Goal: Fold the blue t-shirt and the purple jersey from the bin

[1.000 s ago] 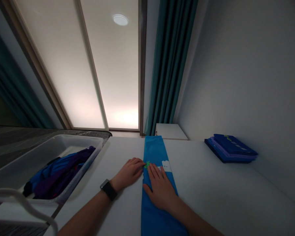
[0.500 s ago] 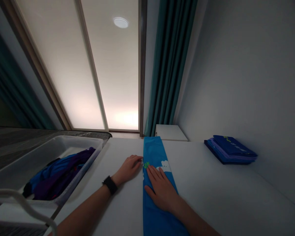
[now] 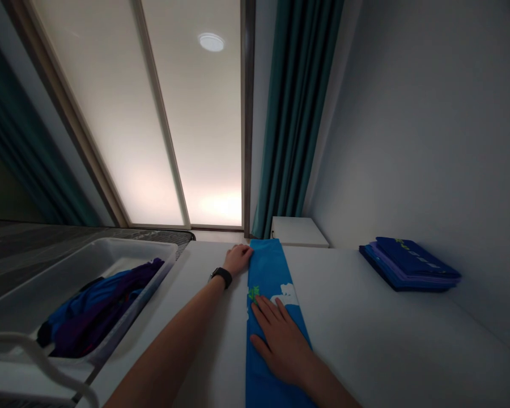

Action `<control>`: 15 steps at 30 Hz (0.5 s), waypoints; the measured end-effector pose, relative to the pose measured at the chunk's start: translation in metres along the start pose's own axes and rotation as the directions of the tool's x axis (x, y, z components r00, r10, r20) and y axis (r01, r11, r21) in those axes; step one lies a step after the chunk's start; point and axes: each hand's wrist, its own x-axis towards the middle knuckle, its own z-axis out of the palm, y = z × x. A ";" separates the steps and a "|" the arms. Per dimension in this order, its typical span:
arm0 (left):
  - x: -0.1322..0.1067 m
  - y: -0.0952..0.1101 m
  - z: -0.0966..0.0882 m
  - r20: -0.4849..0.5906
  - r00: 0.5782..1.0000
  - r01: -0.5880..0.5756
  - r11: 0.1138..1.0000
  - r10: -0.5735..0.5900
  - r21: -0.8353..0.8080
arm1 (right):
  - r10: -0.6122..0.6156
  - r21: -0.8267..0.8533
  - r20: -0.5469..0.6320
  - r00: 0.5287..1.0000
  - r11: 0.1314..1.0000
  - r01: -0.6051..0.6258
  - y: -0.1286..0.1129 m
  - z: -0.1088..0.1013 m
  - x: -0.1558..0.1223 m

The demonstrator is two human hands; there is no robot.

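Note:
A bright blue garment [image 3: 267, 263], folded into a long narrow strip with a white and green print, lies lengthwise on the white table [image 3: 348, 340]. My left hand [image 3: 238, 259], with a black watch on the wrist, is at the strip's far left edge. Its fingers are bent together at the cloth near the far corner, and the fingertips are partly hidden. Lower down, my right hand [image 3: 283, 340] rests flat on the strip beside the print, its fingers stretched and slightly spread.
On the left stands a clear plastic bin [image 3: 106, 245] holding crumpled blue and purple clothes [image 3: 97, 309]. A stack of folded dark blue and purple garments [image 3: 410, 263] lies at the right by the wall. Behind the table is a white cabinet [image 3: 300, 231]. A pale curved bar [image 3: 42, 362] crosses the lower left.
My left hand has moved forward along the garment's left edge to its far corner. My right hand stays flat on the cloth in about the same place.

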 end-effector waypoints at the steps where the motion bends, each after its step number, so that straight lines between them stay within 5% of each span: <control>1: 0.002 -0.001 0.001 0.016 1.000 -0.001 1.000 0.001 0.006 | -0.001 0.002 -0.001 1.000 1.000 0.001 0.000 0.000 0.000; 15: 0.005 0.005 0.003 0.061 0.998 -0.016 0.993 0.009 0.116 | -0.097 0.043 0.046 0.994 0.995 0.095 0.002 -0.011 -0.011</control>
